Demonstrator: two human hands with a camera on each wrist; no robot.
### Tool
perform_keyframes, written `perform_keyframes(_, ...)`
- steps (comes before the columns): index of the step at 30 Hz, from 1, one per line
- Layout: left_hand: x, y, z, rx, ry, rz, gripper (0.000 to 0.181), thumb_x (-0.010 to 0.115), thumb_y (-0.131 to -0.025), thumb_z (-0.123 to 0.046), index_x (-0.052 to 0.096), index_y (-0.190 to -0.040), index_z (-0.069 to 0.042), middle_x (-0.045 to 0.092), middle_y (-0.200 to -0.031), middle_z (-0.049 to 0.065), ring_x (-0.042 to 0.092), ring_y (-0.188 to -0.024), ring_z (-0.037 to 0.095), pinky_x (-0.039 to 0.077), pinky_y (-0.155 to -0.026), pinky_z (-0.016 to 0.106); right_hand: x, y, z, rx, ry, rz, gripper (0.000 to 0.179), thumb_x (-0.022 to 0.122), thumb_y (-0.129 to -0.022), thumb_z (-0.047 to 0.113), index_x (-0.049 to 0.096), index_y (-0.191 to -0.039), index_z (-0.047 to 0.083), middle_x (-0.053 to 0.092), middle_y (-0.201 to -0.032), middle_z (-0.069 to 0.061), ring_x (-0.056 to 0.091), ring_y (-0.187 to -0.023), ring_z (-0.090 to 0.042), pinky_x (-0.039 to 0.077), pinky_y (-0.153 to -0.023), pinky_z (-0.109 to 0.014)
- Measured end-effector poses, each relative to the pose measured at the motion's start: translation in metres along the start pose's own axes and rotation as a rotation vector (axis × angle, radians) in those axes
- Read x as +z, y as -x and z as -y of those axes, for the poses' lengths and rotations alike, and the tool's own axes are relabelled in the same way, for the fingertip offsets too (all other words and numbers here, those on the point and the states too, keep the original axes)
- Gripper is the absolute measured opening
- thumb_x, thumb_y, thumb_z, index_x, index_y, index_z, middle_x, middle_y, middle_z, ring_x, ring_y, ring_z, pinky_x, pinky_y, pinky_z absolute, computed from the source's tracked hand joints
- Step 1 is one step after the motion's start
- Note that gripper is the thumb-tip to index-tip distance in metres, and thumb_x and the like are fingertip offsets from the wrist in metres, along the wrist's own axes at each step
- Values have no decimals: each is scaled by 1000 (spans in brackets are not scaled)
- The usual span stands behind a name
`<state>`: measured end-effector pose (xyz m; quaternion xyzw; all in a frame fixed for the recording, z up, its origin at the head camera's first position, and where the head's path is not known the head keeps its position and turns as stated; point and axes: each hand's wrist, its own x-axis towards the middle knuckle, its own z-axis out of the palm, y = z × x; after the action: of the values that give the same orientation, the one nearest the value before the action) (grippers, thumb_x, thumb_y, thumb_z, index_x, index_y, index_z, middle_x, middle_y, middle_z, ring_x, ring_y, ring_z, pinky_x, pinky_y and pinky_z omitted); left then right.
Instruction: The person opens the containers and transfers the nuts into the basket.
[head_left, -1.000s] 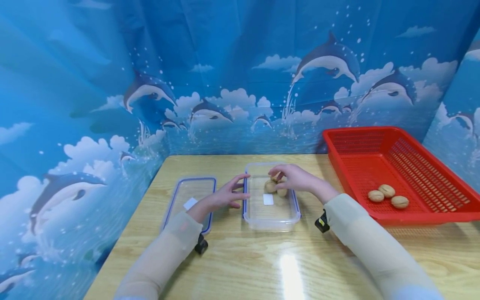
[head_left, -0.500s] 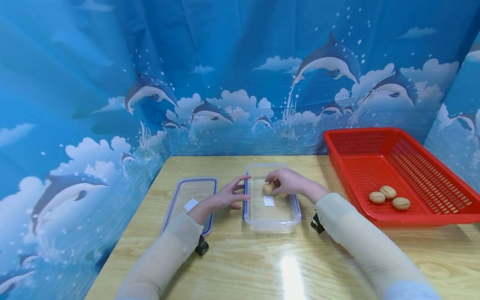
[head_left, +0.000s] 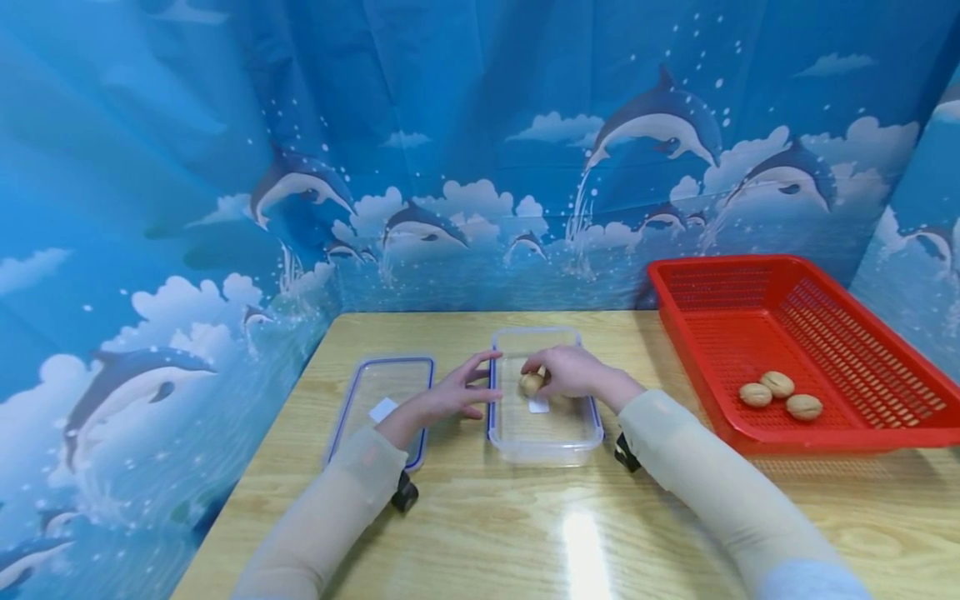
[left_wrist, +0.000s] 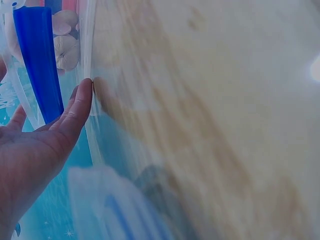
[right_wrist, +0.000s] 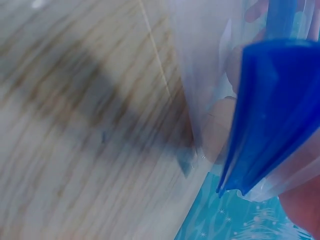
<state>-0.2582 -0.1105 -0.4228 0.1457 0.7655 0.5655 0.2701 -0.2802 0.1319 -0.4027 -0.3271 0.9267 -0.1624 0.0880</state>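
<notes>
A clear plastic food container with blue side clips stands uncovered on the table. My right hand reaches down inside it, thumb and fingertips around a walnut. The hand hides the other walnuts in there. Through the container's wall, the left wrist view shows a walnut by the fingers. My left hand has its fingers spread against the left side of the container, one fingertip at the wall beside the blue clip. In the right wrist view another blue clip covers much of the right hand.
The container's clear lid with a blue seal lies left of it, partly under the left forearm. At the right, a red plastic basket holds three walnuts. A dolphin-print curtain borders the table.
My right hand has shifted left and slightly nearer within the container, and the walnut at its fingertips has moved the same way. The left hand has stayed in place.
</notes>
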Motion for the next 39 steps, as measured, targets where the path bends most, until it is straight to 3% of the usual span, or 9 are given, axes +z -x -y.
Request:
perform_keyframes(4, 0, 0, -1, -3, -1, -4, 68, 61, -97, -23, 24, -154, -30, 22, -156, 18, 35, -135, 39, 54, -85, 43, 0, 0, 0, 7, -2, -5, 46, 80, -81, 18, 65, -124, 10, 68, -108, -1, 61, -84, -11, 52, -77, -33)
perform_keyframes(8, 0, 0, -1, 0, 2, -3, 68, 61, -97, -23, 24, -154, -29, 22, -156, 19, 34, -136, 40, 55, -84, 43, -3, 3, -1, 10, -95, -26, 48, 78, -82, 17, 63, -127, 7, 67, -112, -5, 62, -89, -15, 52, -79, -33)
perform_keyframes(13, 1, 2, -1, -6, 1, -3, 68, 61, -97, -22, 25, -154, -31, 21, -157, 18, 34, -136, 39, 55, -84, 43, -13, 11, -1, -24, -243, -98, 45, 76, -84, 13, 63, -125, 3, 66, -112, -9, 63, -93, -19, 53, -82, -36)
perform_keyframes(19, 1, 1, -2, 5, 1, -2, 68, 60, -97, -20, 24, -154, -28, 21, -156, 20, 36, -135, 39, 55, -84, 43, -30, 25, 0, -18, -283, -196, 45, 75, -86, 15, 61, -127, 4, 64, -118, -10, 62, -95, -21, 53, -79, -37)
perform_keyframes(25, 1, 1, -2, -3, 5, -16, 67, 61, -97, -19, 27, -153, -31, 22, -156, 20, 36, -135, 39, 55, -83, 42, -50, 48, 11, -2, -300, -269, 48, 75, -86, 17, 60, -130, 4, 64, -120, -12, 63, -97, -27, 54, -77, -39)
perform_keyframes(31, 2, 2, -2, -25, -2, -37, 66, 64, -96, -22, 29, -151, -33, 23, -156, 18, 36, -135, 38, 56, -82, 40, -69, 76, 25, 4, -299, -302, 45, 74, -87, 17, 62, -128, 2, 64, -120, -13, 62, -97, -26, 52, -84, -44)
perform_keyframes(39, 2, 1, -1, -14, 4, -29, 68, 63, -96, -21, 27, -153, -30, 22, -156, 19, 32, -137, 38, 56, -82, 41, -89, 115, 26, 57, -316, -336, 48, 75, -87, 19, 60, -131, 5, 64, -121, -11, 61, -98, -24, 52, -86, -46)
